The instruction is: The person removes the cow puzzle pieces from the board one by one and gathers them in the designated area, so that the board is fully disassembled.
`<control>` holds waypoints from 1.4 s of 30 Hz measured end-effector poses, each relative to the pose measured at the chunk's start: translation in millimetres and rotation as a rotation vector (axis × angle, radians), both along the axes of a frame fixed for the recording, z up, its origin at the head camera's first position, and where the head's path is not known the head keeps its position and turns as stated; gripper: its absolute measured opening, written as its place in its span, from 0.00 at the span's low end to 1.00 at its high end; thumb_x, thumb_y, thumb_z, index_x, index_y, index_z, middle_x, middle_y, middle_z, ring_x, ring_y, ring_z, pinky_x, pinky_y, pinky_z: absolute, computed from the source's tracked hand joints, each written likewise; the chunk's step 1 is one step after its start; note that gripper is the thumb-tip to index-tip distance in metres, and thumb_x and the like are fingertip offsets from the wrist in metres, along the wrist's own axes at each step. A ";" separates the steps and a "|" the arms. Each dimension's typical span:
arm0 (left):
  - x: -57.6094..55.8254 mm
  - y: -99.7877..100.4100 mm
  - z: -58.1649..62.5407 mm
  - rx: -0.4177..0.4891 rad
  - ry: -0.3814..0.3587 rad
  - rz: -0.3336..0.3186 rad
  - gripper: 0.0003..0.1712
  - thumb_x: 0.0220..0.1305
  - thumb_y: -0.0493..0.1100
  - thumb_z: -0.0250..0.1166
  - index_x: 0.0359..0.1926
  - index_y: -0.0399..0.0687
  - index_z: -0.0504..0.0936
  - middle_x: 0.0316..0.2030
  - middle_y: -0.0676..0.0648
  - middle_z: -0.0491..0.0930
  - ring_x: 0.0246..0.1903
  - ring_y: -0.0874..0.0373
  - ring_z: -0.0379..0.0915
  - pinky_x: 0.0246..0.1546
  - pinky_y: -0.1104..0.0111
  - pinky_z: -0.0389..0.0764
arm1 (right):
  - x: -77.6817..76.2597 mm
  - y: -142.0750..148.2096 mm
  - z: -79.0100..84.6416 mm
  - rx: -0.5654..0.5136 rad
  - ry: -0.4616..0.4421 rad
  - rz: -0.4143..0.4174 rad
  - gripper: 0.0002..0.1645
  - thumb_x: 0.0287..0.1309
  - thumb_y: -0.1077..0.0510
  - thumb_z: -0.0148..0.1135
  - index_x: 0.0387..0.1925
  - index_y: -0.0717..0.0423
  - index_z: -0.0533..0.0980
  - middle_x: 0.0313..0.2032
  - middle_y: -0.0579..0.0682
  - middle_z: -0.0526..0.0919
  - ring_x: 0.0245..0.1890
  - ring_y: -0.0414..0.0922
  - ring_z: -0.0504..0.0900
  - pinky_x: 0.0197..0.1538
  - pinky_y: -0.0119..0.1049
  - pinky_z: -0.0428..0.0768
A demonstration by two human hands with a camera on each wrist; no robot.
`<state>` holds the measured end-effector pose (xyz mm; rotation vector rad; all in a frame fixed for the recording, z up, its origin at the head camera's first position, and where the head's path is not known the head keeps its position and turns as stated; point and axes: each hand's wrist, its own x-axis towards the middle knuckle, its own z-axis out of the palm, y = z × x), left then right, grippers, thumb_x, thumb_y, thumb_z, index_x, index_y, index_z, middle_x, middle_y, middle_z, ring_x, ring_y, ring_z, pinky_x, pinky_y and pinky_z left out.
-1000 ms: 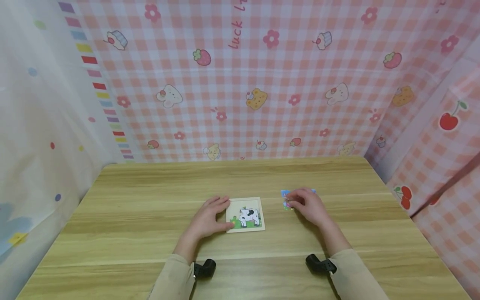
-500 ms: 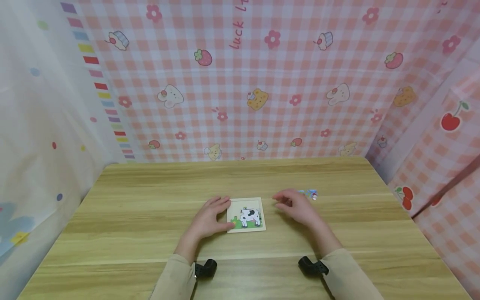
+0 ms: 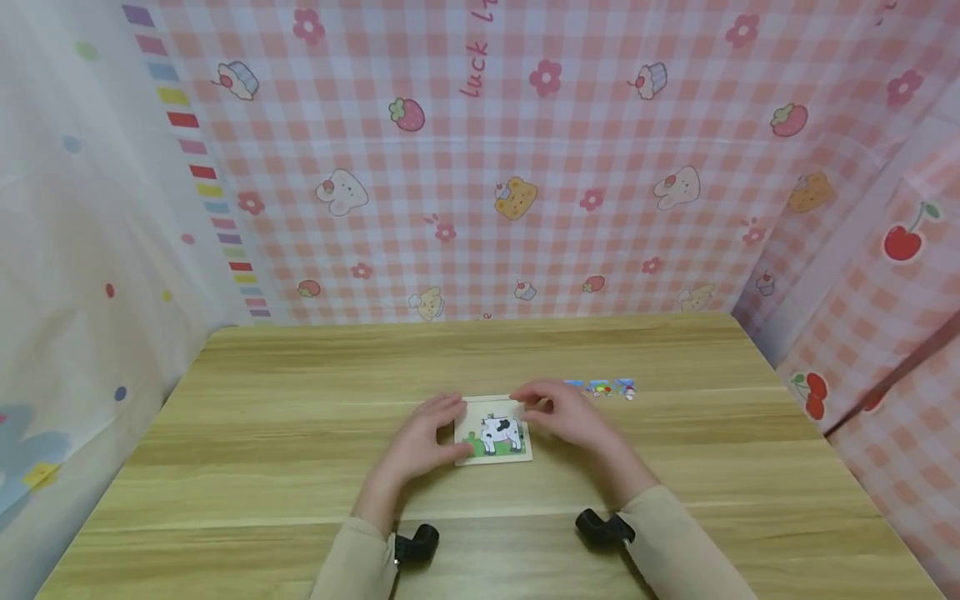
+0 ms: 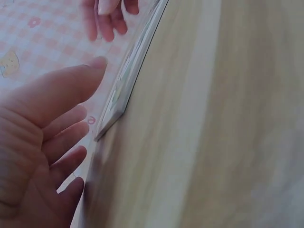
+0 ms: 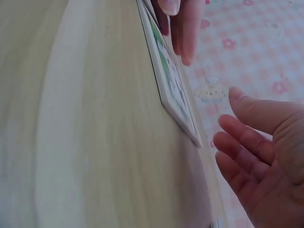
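A small square cow puzzle board (image 3: pixel 491 454) with a pale rim lies mid-table, a black-and-white cow on green assembled in its lower part. At its left side, my left hand (image 3: pixel 422 433) lies with thumb and fingers spread around the edge. The left wrist view shows that thumb (image 4: pixel 71 88) raised beside the board; contact is unclear. Across the board's upper right corner reaches my right hand (image 3: pixel 566 412), its fingers loosely bent. In the right wrist view its thumb (image 5: pixel 256 111) stands apart from the visible fingers, with no piece showing between them.
Several colourful puzzle pieces (image 3: pixel 602 388) lie in a row beyond the right hand, partly hidden by it. The wood-grain table (image 3: pixel 300 467) ends at a pink checked curtain (image 3: pixel 420 208). Black wrist cameras (image 3: pixel 600 527) sit below both hands.
My right hand has moved left from the loose pieces to the board's upper right corner, uncovering more of the row. My left hand has barely shifted and the board stays put.
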<state>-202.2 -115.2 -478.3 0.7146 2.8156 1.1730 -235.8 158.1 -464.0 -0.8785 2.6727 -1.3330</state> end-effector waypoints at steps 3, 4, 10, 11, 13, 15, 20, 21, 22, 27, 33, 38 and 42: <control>2.8 3.4 1.4 0.012 0.012 0.002 0.39 0.53 0.47 0.77 0.63 0.36 0.75 0.66 0.41 0.70 0.68 0.41 0.59 0.69 0.48 0.56 | -2.2 -7.6 1.8 0.012 -0.007 0.037 0.16 0.60 0.63 0.68 0.50 0.59 0.82 0.45 0.55 0.83 0.44 0.49 0.79 0.47 0.42 0.81; 3.4 4.5 1.4 0.018 0.015 0.005 0.38 0.52 0.46 0.77 0.62 0.35 0.76 0.65 0.40 0.71 0.67 0.41 0.61 0.69 0.48 0.58 | -2.6 -10.2 2.4 0.025 -0.007 0.044 0.16 0.60 0.63 0.68 0.51 0.59 0.82 0.46 0.55 0.83 0.44 0.49 0.79 0.47 0.42 0.81; 7.4 8.7 0.3 0.029 0.001 0.048 0.35 0.51 0.43 0.78 0.59 0.36 0.80 0.59 0.39 0.77 0.62 0.41 0.67 0.65 0.49 0.64 | -3.9 -20.6 2.1 0.103 0.008 0.066 0.17 0.60 0.59 0.70 0.51 0.54 0.82 0.45 0.50 0.83 0.44 0.45 0.79 0.48 0.39 0.80; 8.2 8.9 0.1 0.029 -0.003 0.050 0.34 0.51 0.43 0.78 0.59 0.36 0.80 0.59 0.39 0.77 0.61 0.41 0.67 0.65 0.49 0.64 | -4.0 -22.1 1.9 0.108 0.011 0.070 0.17 0.60 0.59 0.70 0.51 0.54 0.82 0.45 0.49 0.83 0.43 0.45 0.79 0.47 0.39 0.80; 9.7 8.7 -0.3 0.027 -0.008 0.046 0.34 0.50 0.43 0.79 0.58 0.36 0.80 0.58 0.39 0.77 0.61 0.41 0.68 0.65 0.49 0.64 | -5.6 -24.9 0.3 0.112 0.020 0.084 0.18 0.59 0.58 0.70 0.51 0.55 0.82 0.44 0.49 0.82 0.42 0.45 0.79 0.45 0.38 0.80; 11.1 7.9 -0.9 0.021 -0.001 0.034 0.34 0.49 0.43 0.79 0.58 0.36 0.80 0.58 0.39 0.77 0.61 0.41 0.68 0.65 0.48 0.64 | -6.6 -28.0 -0.4 0.119 0.031 0.094 0.18 0.58 0.58 0.71 0.51 0.55 0.82 0.43 0.49 0.82 0.41 0.45 0.79 0.45 0.37 0.80; 13.1 5.2 -3.8 0.010 0.018 0.006 0.35 0.48 0.44 0.79 0.58 0.38 0.81 0.58 0.41 0.77 0.61 0.42 0.67 0.64 0.48 0.65 | -8.1 -34.7 0.0 0.162 0.024 0.089 0.18 0.58 0.58 0.72 0.50 0.53 0.82 0.42 0.47 0.82 0.39 0.43 0.79 0.44 0.35 0.78; 13.3 4.7 -4.6 0.011 0.020 0.000 0.35 0.47 0.44 0.80 0.58 0.38 0.81 0.58 0.41 0.77 0.61 0.42 0.66 0.64 0.48 0.65 | -8.5 -35.7 0.0 0.170 0.020 0.087 0.18 0.58 0.58 0.72 0.50 0.53 0.82 0.41 0.47 0.81 0.39 0.42 0.78 0.44 0.35 0.78; 13.1 4.3 -5.8 0.008 0.023 -0.005 0.36 0.47 0.44 0.80 0.58 0.38 0.81 0.58 0.41 0.76 0.60 0.42 0.66 0.64 0.48 0.65 | -8.8 -36.7 0.2 0.177 0.015 0.085 0.17 0.58 0.58 0.72 0.50 0.53 0.82 0.41 0.46 0.81 0.39 0.42 0.78 0.44 0.35 0.78; 12.3 3.6 -9.5 -0.002 0.034 -0.023 0.35 0.47 0.45 0.81 0.58 0.40 0.82 0.57 0.43 0.76 0.60 0.43 0.65 0.63 0.49 0.65 | -10.0 -40.3 0.1 0.194 -0.012 0.089 0.16 0.58 0.59 0.71 0.49 0.53 0.83 0.41 0.45 0.80 0.39 0.41 0.77 0.45 0.37 0.78; 11.2 5.7 -10.6 -0.009 0.071 -0.024 0.30 0.49 0.43 0.79 0.55 0.42 0.84 0.53 0.44 0.77 0.57 0.43 0.67 0.61 0.48 0.66 | -10.0 -41.0 -1.2 0.208 -0.021 0.091 0.14 0.57 0.59 0.71 0.47 0.53 0.84 0.41 0.45 0.80 0.41 0.42 0.78 0.47 0.36 0.78; 11.4 6.9 -11.0 -0.004 0.083 -0.025 0.26 0.48 0.42 0.79 0.52 0.43 0.86 0.48 0.46 0.78 0.53 0.46 0.68 0.57 0.50 0.69 | -10.5 -41.8 -1.4 0.232 -0.019 0.103 0.13 0.56 0.59 0.72 0.45 0.52 0.84 0.41 0.45 0.78 0.40 0.42 0.76 0.46 0.37 0.77; 12.1 7.3 -10.9 -0.004 0.074 -0.026 0.24 0.49 0.41 0.79 0.50 0.45 0.87 0.46 0.49 0.78 0.51 0.49 0.68 0.54 0.53 0.70 | -10.8 -43.2 -1.3 0.258 -0.021 0.104 0.14 0.55 0.59 0.73 0.45 0.52 0.84 0.40 0.44 0.77 0.40 0.41 0.75 0.47 0.37 0.77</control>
